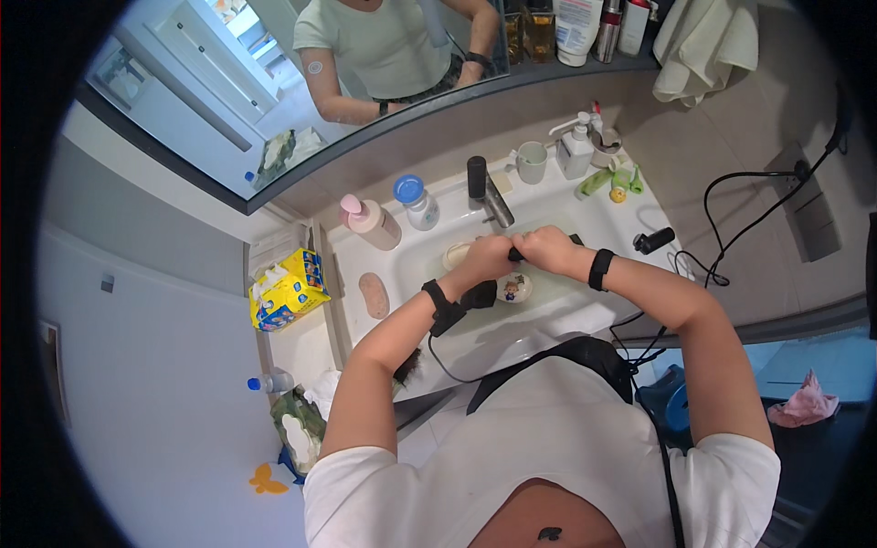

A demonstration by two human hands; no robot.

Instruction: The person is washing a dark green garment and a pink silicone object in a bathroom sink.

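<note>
My left hand [490, 255] and my right hand [546, 249] meet over the white washbasin [411, 322], just in front of the faucet [499, 205]. Both are closed around a small black piece [515, 254], which looks like wet cloth; my fingers hide most of it. Behind my right hand a dark bit [576, 240] pokes out. Below my left hand another black item [479, 294] lies in the basin, its kind unclear. Beside it is a round white dish or lid [514, 287] with a cartoon figure. A cream round bowl [455, 255] is partly covered by my left hand.
Along the back rim stand a pink pump bottle [379, 225], a blue-lidded jar [419, 205], a mug [531, 163] and a white pump dispenser [575, 152]. A pinkish oval sponge [374, 296] lies left. At right are a black handheld object [654, 240] and a hanging black cable [719, 226].
</note>
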